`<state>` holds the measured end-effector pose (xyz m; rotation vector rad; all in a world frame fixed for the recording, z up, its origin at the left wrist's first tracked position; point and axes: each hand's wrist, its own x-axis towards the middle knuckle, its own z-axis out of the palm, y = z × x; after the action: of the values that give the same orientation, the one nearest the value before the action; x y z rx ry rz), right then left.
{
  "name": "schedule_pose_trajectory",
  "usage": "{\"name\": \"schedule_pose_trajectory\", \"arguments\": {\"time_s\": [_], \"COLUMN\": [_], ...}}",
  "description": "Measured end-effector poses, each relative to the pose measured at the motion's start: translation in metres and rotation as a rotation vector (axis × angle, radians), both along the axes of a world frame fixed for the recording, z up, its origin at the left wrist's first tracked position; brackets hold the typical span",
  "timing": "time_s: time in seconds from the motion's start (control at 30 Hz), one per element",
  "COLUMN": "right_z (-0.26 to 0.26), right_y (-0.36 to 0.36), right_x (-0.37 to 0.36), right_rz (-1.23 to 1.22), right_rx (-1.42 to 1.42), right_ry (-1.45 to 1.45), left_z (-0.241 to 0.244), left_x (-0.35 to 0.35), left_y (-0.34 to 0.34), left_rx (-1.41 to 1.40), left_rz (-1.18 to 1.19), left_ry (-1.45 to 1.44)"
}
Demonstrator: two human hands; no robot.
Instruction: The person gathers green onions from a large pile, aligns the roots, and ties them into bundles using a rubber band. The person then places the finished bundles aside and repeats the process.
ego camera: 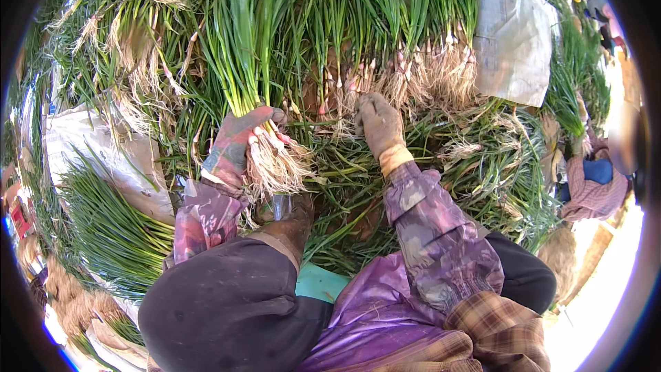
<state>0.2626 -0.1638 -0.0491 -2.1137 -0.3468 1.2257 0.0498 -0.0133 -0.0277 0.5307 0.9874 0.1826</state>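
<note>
My gloved left hand (235, 139) is closed round a bunch of green garlic (247, 72), just above its pinkish bulbs. The leaves point up and away from me, and the pale roots (276, 165) hang below the fist. To the right, my gloved right hand (378, 121) reaches to the root ends of a row of green garlic (408, 72) lying in front of me. Its fingers are curled and partly hidden, so I cannot tell whether they grip a stem. Loose leaves and stems (351, 165) lie beneath both hands.
Tangled garlic plants (139, 51) lie at the upper left. A whitish sheet (511, 36) covers part of the row at the right. More leaves (119, 222) are bundled beside my knee (222, 299). At the far right another person's checked sleeve (594, 186) shows.
</note>
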Motion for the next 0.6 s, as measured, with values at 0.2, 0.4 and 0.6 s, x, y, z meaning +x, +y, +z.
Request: {"name": "schedule_pose_trajectory", "arguments": {"time_s": [0.2, 0.4, 0.6], "right_z": [-0.049, -0.072, -0.037], "right_y": [0.043, -0.006, 0.017], "right_x": [-0.063, -0.128, -0.049], "right_rz": [0.514, 1.120, 0.411], "right_rx": [-0.051, -0.125, 0.294], "right_ry": [-0.259, -0.250, -0.365], "left_z": [0.047, 0.046, 0.027], "left_x": [-0.001, -0.003, 0.004], "left_y": [0.002, 0.018, 0.004], "left_rx": [0.036, 0.061, -0.004], "left_rz": [0.282, 0.344, 0.340], "left_ry": [-0.299, -0.422, -0.403]}}
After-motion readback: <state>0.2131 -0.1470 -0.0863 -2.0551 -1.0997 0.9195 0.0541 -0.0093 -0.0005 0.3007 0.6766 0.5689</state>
